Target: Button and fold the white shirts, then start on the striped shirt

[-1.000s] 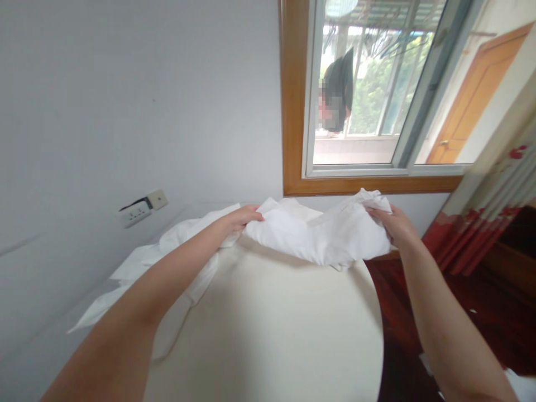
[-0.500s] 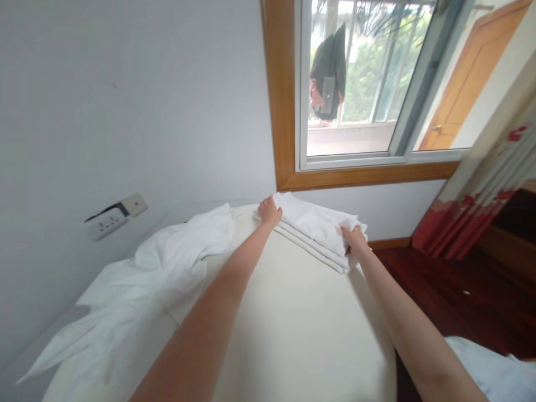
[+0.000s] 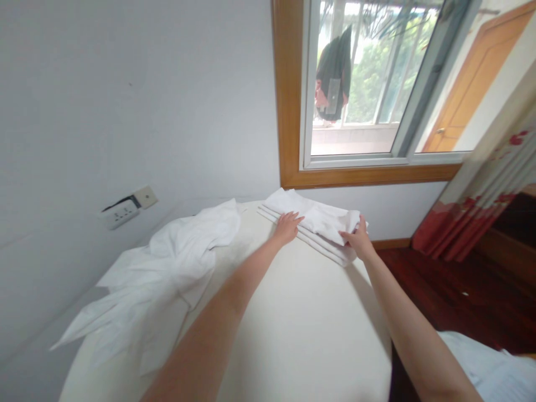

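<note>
A stack of folded white cloths [image 3: 322, 220] lies at the far end of the cream-coloured tabletop, just below the window. My left hand [image 3: 288, 226] rests on the near edge of the stack, fingers stretched out over the top cloth. At the stack's right end, my right hand [image 3: 355, 237] pinches the edge of the top white cloth between thumb and fingers. Along the left side, against the wall, a loose, crumpled white cloth [image 3: 180, 257] spreads over the tabletop [image 3: 293, 324].
A wall socket [image 3: 120, 214] sits above the crumpled cloth. The window frame [image 3: 288, 111] rises behind the stack. A red and white curtain [image 3: 456, 218] hangs at the right over a dark red floor [image 3: 402, 273]. More pale fabric [image 3: 481, 363] shows at bottom right.
My left hand has let go of the stack's left corner and moved right along the near edge, its fingers now extended. My right hand still grips the right end. The view shifted slightly.
</note>
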A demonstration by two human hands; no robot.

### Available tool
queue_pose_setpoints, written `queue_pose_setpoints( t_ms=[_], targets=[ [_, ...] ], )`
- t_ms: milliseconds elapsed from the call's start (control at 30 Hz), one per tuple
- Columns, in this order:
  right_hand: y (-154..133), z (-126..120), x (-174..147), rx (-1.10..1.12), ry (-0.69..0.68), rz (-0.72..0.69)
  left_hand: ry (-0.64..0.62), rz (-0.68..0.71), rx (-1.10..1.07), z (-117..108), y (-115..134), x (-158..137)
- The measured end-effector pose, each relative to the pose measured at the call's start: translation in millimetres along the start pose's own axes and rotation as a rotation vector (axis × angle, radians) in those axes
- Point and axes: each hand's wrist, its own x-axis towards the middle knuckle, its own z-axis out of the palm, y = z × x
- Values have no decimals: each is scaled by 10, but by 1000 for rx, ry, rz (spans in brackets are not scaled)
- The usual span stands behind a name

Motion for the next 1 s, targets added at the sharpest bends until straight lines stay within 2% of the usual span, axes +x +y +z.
queue_pose_setpoints(
  t_ms=[133, 400, 500, 600, 700, 800, 900, 1000],
  targets=[
    [-74, 38, -45, 186, 32, 7, -7, 45, 1, -47, 169, 38],
    [3, -26, -235, 299, 73, -77, 25, 29, -6, -101, 439, 65],
    [17, -27, -292, 341, 40, -87, 30, 59, -27, -80, 527, -48],
    [40, -15, -355, 325, 38, -70, 98, 58, -96, -82, 563, -277],
    [68, -29, -412, 172, 39, 36, 164, 45, -178, -172, 522, -598],
    [30, -80, -457, -140, -29, 87, 140, 17, -176, -359, 405, -952],
    [-148, -109, -527, -558, 43, -51, 114, -63, -123, -592, 219, -1277],
    [-454, -19, -677, -713, 105, -204, 136, -200, -36, -823, -25, -1545]
  ],
)
